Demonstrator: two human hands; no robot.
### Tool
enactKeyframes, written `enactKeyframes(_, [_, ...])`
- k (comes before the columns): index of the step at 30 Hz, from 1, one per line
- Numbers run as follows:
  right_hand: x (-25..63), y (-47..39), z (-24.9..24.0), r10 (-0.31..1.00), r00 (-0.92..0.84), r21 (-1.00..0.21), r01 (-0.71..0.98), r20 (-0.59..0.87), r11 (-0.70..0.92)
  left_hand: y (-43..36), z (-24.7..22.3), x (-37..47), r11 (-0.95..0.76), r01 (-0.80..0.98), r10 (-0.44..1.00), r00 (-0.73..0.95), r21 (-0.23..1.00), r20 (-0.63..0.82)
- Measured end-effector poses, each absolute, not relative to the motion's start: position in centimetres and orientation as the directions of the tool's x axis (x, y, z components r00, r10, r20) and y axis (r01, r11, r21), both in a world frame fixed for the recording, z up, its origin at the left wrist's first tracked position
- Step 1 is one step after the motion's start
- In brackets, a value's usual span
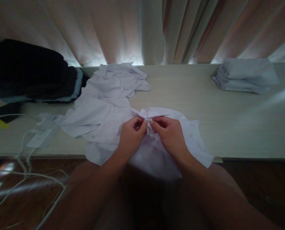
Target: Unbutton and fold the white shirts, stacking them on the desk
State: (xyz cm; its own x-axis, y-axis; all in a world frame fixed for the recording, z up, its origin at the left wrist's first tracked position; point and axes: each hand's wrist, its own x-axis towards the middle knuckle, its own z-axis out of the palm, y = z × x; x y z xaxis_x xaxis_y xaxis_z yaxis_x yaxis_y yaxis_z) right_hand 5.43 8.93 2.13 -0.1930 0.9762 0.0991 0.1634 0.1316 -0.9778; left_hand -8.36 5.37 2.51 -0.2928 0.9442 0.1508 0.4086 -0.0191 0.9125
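Observation:
A white shirt [188,134] lies crumpled at the front edge of the pale bench, part of it hanging over. My left hand [133,131] pinches its cloth between thumb and bent fingers. Close beside it, my right hand [168,131] grips the same fold, thumb tip almost meeting the other. Bunched fabric shows between the two thumbs; any button there is too small to make out. More loose white clothing [104,105] spreads to the left and behind, and where it parts from the shirt I cannot tell.
A pale bench [228,127] runs along a curtain [113,28]. Folded white clothes [248,75] sit at the back right, dark folded clothes [29,72] at the back left. A white power strip [45,131] lies at left, its cables [25,172] trailing over the edge.

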Motion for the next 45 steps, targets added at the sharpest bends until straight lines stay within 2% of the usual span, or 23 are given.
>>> enactKeyframes(4, [5.6,8.9,2.3,0.972,-0.205,-0.964,0.212,0.115,0.159,5.5,2.1,-8.6,-0.035,0.491,0.954,-0.242,0.870,0.176])
enactKeyframes(10, [5.7,9.0,2.0,0.961,-0.247,-0.980,0.121,0.127,0.161,5.3,1.7,-8.7,-0.112,0.610,0.940,-0.190,0.785,0.282])
enactKeyframes(18, [5.6,8.6,2.5,0.954,-0.263,-0.948,0.241,0.143,0.208,5.4,1.6,-9.4,-0.210,0.755,0.911,-0.079,0.621,0.404])
enactKeyframes(26, [5.7,9.0,2.0,0.951,-0.289,-0.971,0.171,0.114,0.168,5.2,1.4,-9.3,-0.158,0.720,0.925,-0.130,0.675,0.356])
enactKeyframes(33, [5.8,9.5,1.5,0.946,-0.310,-0.968,0.194,0.093,0.159,5.6,1.0,-9.6,-0.181,0.743,0.948,-0.043,0.644,0.316])
enactKeyframes(40, [5.5,9.8,0.1,0.929,-0.371,-0.997,0.077,-0.018,0.011,5.4,1.2,-9.7,-0.156,0.652,0.948,-0.111,0.742,0.298])
enactKeyframes(45, [5.6,10.1,0.3,0.899,-0.438,-1.000,0.019,-0.006,0.002,5.3,1.5,-9.9,-0.093,0.554,0.966,-0.149,0.827,0.209])
